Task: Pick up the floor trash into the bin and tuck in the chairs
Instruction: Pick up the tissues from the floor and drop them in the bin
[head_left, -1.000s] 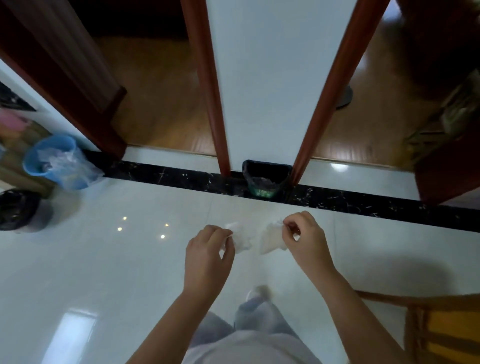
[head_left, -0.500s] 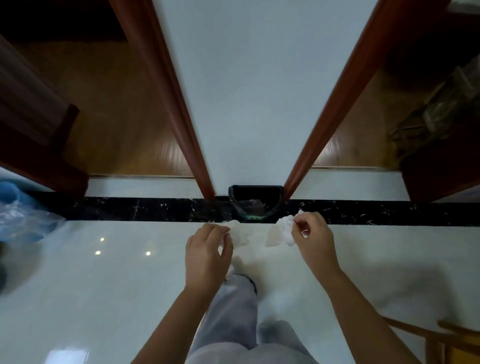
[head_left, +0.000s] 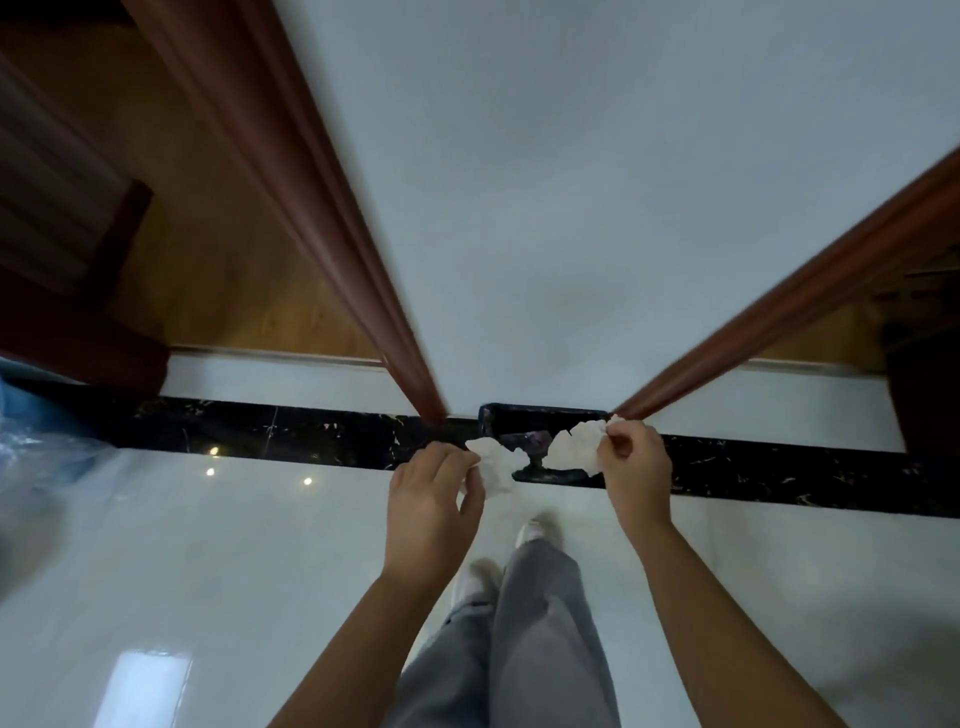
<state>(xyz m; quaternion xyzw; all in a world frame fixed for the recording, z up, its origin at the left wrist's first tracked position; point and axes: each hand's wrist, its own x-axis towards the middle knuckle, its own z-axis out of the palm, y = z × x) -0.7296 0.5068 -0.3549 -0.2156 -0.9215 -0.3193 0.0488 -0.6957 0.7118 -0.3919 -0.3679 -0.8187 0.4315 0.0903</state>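
Note:
A small dark bin (head_left: 543, 418) with a black liner stands on the floor against the white wall, between two red-brown door frames. My left hand (head_left: 434, 501) grips a crumpled white tissue (head_left: 493, 462) just left of the bin's front. My right hand (head_left: 631, 462) pinches a second crumpled white tissue (head_left: 574, 447) over the bin's right side. Both tissues hang at about rim height, close to the bin's opening. No chair shows in this view.
A black marble strip (head_left: 779, 475) runs along the white tiled floor. Open doorways onto wooden floor lie left (head_left: 208, 270) and right of the wall. A blue bin with a clear bag (head_left: 31, 447) sits blurred at the far left edge. My legs and shoes (head_left: 530, 613) are below.
I have walked closer to the dark bin. Both hands, each still holding a tissue, moved forward until they reach the bin's rim. The chair at lower right left the view.

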